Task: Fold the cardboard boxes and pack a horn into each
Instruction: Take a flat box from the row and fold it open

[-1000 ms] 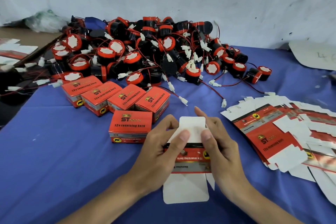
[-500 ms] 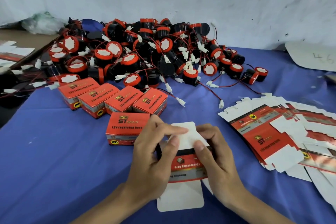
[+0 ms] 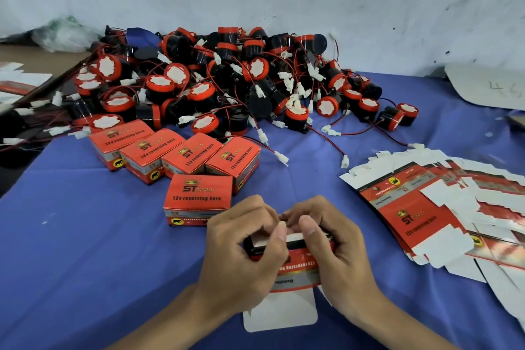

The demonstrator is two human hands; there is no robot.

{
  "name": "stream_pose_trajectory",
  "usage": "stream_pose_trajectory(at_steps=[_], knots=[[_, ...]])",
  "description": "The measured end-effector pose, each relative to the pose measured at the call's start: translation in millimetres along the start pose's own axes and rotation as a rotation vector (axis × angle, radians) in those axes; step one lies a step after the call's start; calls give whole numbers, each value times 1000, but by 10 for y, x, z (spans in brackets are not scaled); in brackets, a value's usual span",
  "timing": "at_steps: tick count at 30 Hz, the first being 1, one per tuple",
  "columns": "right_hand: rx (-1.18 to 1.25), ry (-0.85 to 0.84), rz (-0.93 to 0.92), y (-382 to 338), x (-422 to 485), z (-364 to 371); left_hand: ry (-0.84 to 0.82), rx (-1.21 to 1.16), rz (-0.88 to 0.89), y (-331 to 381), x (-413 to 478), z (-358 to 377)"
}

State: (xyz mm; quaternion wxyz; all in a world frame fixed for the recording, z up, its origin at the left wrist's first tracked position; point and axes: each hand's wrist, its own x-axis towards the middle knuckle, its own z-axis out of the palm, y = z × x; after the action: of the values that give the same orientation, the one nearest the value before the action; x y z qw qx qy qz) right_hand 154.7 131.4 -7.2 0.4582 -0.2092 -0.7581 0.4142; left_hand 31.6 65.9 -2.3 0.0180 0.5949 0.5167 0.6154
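While the big blue counter (image 3: 85, 236) holds everything, a heap of red and black horns (image 3: 227, 79) with thin wires fills its far side. On the right lies a spread of flat boxes (image 3: 412, 221). Five closed boxes (image 3: 196, 199) sit just left of the middle. Near the person, in the middle, is the box being folded (image 3: 295, 273). The left hand (image 3: 241, 250) and the right hand (image 3: 338, 250) both grip it, fingers (image 3: 309, 229) curled round its far end and pinching the top flap in (the white flap (image 3: 281, 312) at the near end sticks out loose). Thin card is light and bends easily. I think it is best held by the side walls and pushed softly along the fold lines, or it may crease or tear.
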Motion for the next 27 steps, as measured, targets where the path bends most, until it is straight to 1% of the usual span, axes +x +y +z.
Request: stream_pose_trajectory(at_steps=[2,5,7,9,10,11,12,13,14,15,16,17,18,20,21,22,24,27], knots=[[-18,-5,-30,-4,-1,-1,-26,-3,9,-8,-26,13],[-43,25,-75,-4,10,-27,-78,-49,-25,15,-41,5],[-69,84,-129,3,35,-54,-168,-38,-71,44,-28,-17],[-79,185,-176,3,86,-87,-278,5,-139,57,-13,-32],[-97,246,-179,2,115,-113,-302,43,-157,50,-4,-37],[-141,310,-179,-4,137,-144,-281,103,-146,41,11,-42],[-202,356,-184,-17,147,-174,-224,167,-111,33,30,-50],[-260,359,-185,-29,142,-196,-147,216,-74,19,55,-58],[-283,320,-150,-55,125,-197,-76,244,-48,3,79,-65],[-265,252,-74,-81,105,-175,-30,263,-27,-10,91,-67],[-191,172,27,-117,88,-136,-22,280,-11,-20,82,-60],[-58,92,122,-144,71,-88,-53,288,-6,-22,56,-45],[106,31,205,-172,61,-47,-118,284,-13,-23,17,-23],[377,0,353,-160,46,-28,-269,262,-13,-16,-68,35],[467,2,408,-148,56,-45,-324,244,-10,-14,-107,64],[528,3,445,-148,74,-73,-364,203,-19,-8,-137,86],[582,-35,459,-145,105,-130,-432,94,-71,-14,-159,106],[573,-93,463,-83,86,-183,-518,19,-126,-66,-188,90]])
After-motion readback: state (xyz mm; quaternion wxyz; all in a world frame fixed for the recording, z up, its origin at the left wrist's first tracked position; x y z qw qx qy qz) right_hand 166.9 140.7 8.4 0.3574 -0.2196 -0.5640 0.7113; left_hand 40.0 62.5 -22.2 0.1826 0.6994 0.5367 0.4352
